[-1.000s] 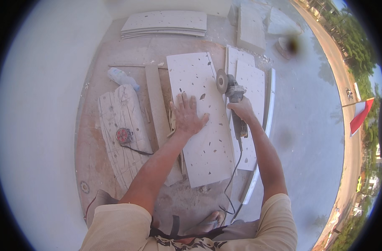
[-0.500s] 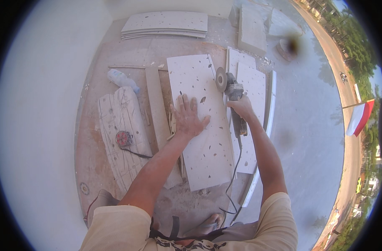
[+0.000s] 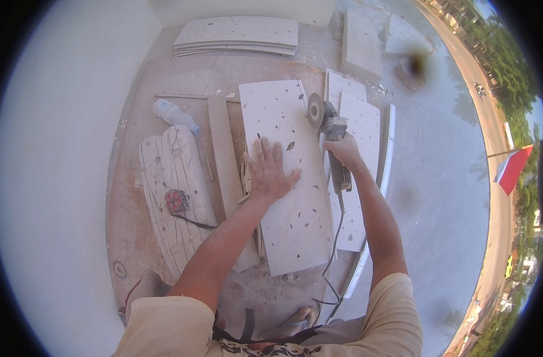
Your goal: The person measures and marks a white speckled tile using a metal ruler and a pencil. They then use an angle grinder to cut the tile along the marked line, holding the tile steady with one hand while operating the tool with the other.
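Observation:
My right hand (image 3: 344, 150) is wrapped round the body of an angle grinder (image 3: 335, 132). Its round disc (image 3: 315, 110) stands at the right long edge of a white speckled tile (image 3: 292, 208); whether it touches the tile I cannot tell. A dark cord (image 3: 337, 238) runs from the grinder's lower end toward my feet. My left hand (image 3: 271, 175) lies flat on the tile near its left edge, fingers spread, with nothing in it. More cut tile pieces (image 3: 357, 128) lie under and to the right of the grinder.
At the left, a tape measure (image 3: 176, 201) rests on a scored white block (image 3: 170, 154), near a plastic bottle (image 3: 175, 114). A narrow strip (image 3: 222, 149) lies beside the tile. Stacked tiles (image 3: 235, 33) are at the back, and a long metal bar (image 3: 385, 154) lies to the right.
Both hands and the grinder hold nearly the same place against the tile. The view has shifted slightly, and the red and white flag at the far right has swung.

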{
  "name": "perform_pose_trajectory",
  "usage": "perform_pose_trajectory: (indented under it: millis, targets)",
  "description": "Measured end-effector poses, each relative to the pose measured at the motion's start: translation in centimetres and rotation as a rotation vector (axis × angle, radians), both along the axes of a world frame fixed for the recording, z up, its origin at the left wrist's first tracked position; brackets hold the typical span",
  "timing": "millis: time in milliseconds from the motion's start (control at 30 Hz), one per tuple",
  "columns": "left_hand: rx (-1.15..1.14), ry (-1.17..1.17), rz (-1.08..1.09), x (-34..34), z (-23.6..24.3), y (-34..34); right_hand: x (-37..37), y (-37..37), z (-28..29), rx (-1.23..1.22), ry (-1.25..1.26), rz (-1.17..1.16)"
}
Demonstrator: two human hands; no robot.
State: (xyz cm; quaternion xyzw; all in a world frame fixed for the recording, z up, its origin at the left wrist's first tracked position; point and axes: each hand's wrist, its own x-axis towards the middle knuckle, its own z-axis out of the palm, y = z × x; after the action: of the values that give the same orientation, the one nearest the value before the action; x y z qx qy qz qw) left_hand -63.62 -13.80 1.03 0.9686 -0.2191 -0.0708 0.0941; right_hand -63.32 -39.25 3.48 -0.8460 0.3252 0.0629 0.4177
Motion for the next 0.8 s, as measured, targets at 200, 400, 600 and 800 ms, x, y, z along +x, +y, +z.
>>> perform_pose_trajectory:
  millis: [200, 400, 600, 800]
  targets:
    - [0.003, 0.005, -0.006, 0.2, 0.1, 0.0, 0.8, -0.1, 0.1, 0.002, 0.004, 0.002]
    - [-0.002, -0.003, -0.003, 0.1, -0.2, 0.1, 1.5, -0.1, 0.1, 0.000, 0.016, -0.008]
    - [-0.048, -0.014, -0.017, 0.4, -0.6, 0.1, 2.4, -0.2, 0.1, -0.018, -0.027, 0.003]
    - [-0.046, -0.003, -0.026, 0.3, -0.4, 0.2, 3.4, -0.5, -0.4, -0.034, -0.026, -0.008]
